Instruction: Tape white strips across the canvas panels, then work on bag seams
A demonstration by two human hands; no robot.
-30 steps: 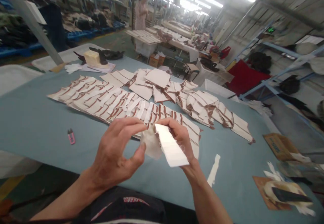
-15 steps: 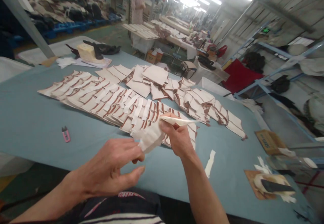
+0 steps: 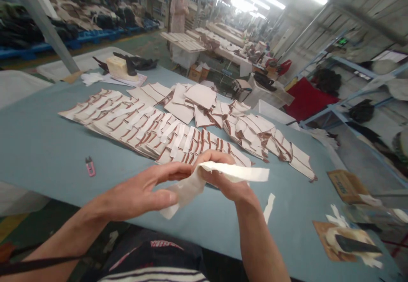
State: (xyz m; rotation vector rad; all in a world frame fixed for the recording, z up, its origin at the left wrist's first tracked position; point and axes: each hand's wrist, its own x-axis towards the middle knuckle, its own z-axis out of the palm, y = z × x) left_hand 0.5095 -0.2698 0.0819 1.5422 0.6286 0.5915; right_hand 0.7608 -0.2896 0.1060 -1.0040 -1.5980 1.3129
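My right hand (image 3: 231, 186) is closed in a pinch on white strips (image 3: 250, 172) of thin material; one end sticks out to the right and the other hangs down to the left. My left hand (image 3: 137, 195) is beside the hanging end, fingers stretched and thumb apart, with the thumb tip over the strip's edge. Beyond both hands lies a long overlapping row of cream panels (image 3: 127, 122) with brown edges. Several white strips rest across that row. Another loose strip (image 3: 269, 207) lies on the table right of my right forearm.
Pink thread snips (image 3: 90, 167) lie on the blue-green table (image 3: 47, 146) at left. More cream panels (image 3: 200, 96) are heaped behind the row. A yellowish block (image 3: 117, 67) sits at the far left, a brown board (image 3: 321, 235) at the right. A person (image 3: 179, 10) stands in the background.
The strip's right end has turned and now shows its flat face. My left hand has moved closer to my right, its thumb now over the hanging end. The view has shifted slightly.
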